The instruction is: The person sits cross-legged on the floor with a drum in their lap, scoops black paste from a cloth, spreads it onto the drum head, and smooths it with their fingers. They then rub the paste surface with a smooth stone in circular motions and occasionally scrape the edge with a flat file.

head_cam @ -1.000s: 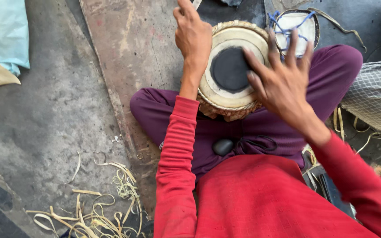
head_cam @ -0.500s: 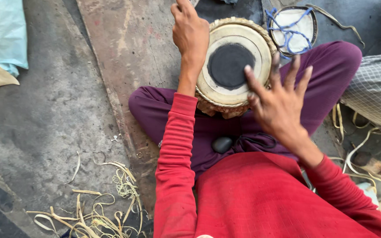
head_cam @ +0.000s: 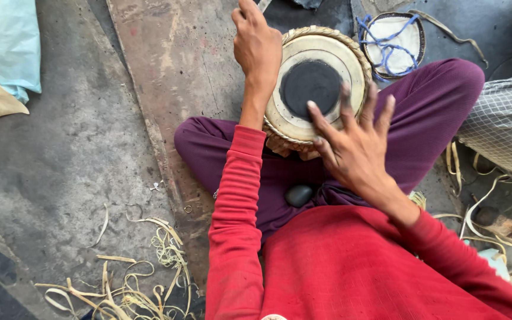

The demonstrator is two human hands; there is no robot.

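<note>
A small round drum (head_cam: 291, 121) with a pale skin and a black centre patch stands between my crossed legs in purple trousers. My left hand (head_cam: 257, 47) is closed in a fist at the drum's far left rim, gripping a thin tool (head_cam: 263, 5) whose grey tip sticks out at the frame's top. My right hand (head_cam: 354, 148) hovers at the drum's near right edge with fingers spread. Its fingertips lie over the pale skin, and it holds nothing.
A second drum skin ring (head_cam: 407, 41) laced with blue cord lies beyond my right knee. A black stone (head_cam: 298, 194) rests in my lap. Pale strips (head_cam: 149, 266) litter the floor at left. A light blue cloth (head_cam: 4, 47) and a checked cloth (head_cam: 505, 124) lie at the sides.
My right hand has drawn back from over the drum's black centre toward me, to its near edge. The left fist has stayed at the rim.
</note>
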